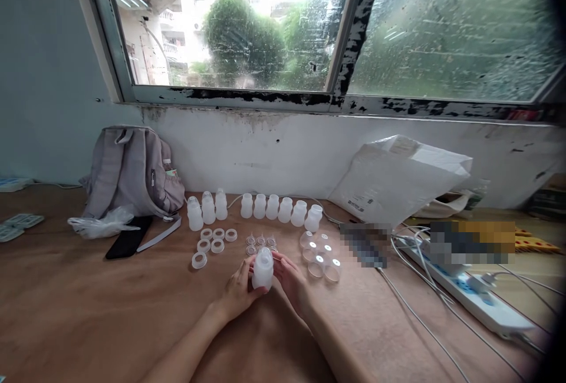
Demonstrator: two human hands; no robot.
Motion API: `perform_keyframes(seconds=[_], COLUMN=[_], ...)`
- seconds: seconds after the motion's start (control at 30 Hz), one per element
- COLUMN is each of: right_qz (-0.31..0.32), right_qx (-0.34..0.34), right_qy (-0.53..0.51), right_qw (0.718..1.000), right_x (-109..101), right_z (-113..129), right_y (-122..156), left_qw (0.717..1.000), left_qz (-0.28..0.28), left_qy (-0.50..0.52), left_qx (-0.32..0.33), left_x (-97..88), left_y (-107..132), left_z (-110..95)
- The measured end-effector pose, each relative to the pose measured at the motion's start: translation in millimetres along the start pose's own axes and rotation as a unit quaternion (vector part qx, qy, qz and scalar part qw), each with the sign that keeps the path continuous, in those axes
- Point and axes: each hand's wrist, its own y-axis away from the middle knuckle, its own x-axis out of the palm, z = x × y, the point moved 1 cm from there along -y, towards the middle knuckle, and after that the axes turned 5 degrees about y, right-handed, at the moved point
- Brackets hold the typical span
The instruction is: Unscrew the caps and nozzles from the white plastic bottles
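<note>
A small white plastic bottle (263, 268) stands upright on the wooden table (88, 306), and both my hands hold it. My left hand (239, 292) wraps its left side and base. My right hand (289, 278) grips its right side near the neck. Behind it lie several small clear teats (260, 243), several white screw rings (211, 243) and several clear dome caps (321, 255). Further back, a row of white bottles (279, 208) stands along the wall, with three capped bottles (207, 208) at its left.
A grey backpack (131, 172) leans on the wall at the left, with a black phone (128, 240) and a crumpled plastic bag (101, 224) in front. On the right sit a white parcel bag (398, 180), a power strip (469, 294) and loose cables (411, 312).
</note>
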Motion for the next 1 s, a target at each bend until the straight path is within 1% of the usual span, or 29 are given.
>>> perform_keyframes(seconds=[0.07,0.1,0.2,0.23,0.33,0.43,0.5,0.57,0.63,0.73,0.8,0.87,0.93,1.0], right_qz=[-0.018,-0.027,-0.046,-0.052,-0.067,-0.075,-0.076,-0.075,-0.077,-0.082,-0.082,-0.080,-0.077,-0.073], right_qx=[0.007,0.010,0.020,0.020,0.020,0.027,0.032,0.033,0.032,0.029,0.032,0.038,0.042,0.042], right_qy=[-0.003,-0.002,0.004,0.005,0.006,0.005,0.004,0.003,0.004,0.013,0.019,0.021,0.022,0.020], right_qw=[1.000,1.000,0.999,0.998,0.998,0.997,0.997,0.997,0.996,0.996,0.996,0.996,0.996,0.996], right_x=[-4,-7,-15,-17,-20,-21,-21,-22,-23,-23,-23,-24,-25,-26], right_z=[-2,-3,-5,-6,-7,-9,-11,-12,-12,-12,-12,-13,-15,-16], right_y=[-1,-2,-3,-3,-4,-5,-5,-6,-6,-6,-7,-8,-9,-11], left_qw=[0.999,0.998,0.993,0.991,0.988,0.984,0.982,0.980,0.977,0.968,0.954,0.937,0.931,0.927], left_qz=[-0.029,-0.046,-0.097,-0.102,-0.082,-0.030,-0.005,-0.001,-0.016,-0.026,-0.023,-0.017,-0.019,-0.017], left_qy=[-0.004,-0.006,-0.017,-0.031,-0.096,-0.146,-0.165,-0.179,-0.195,-0.244,-0.298,-0.348,-0.365,-0.373], left_qx=[0.015,0.030,0.069,0.076,0.088,0.094,0.092,0.089,0.079,0.052,0.019,-0.007,-0.023,-0.038], left_x=[-2.6,-6.0,-22.1,-27.8,-39.9,-44.8,-50.2,-61.7,-80.0,-112.3,-131.2,-144.9,-152.7,-155.4], left_y=[-1,-2,-10,-14,-26,-37,-46,-60,-81,-121,-148,-170,-187,-198], left_z=[-4,-10,-36,-46,-72,-84,-85,-85,-84,-80,-73,-63,-51,-38])
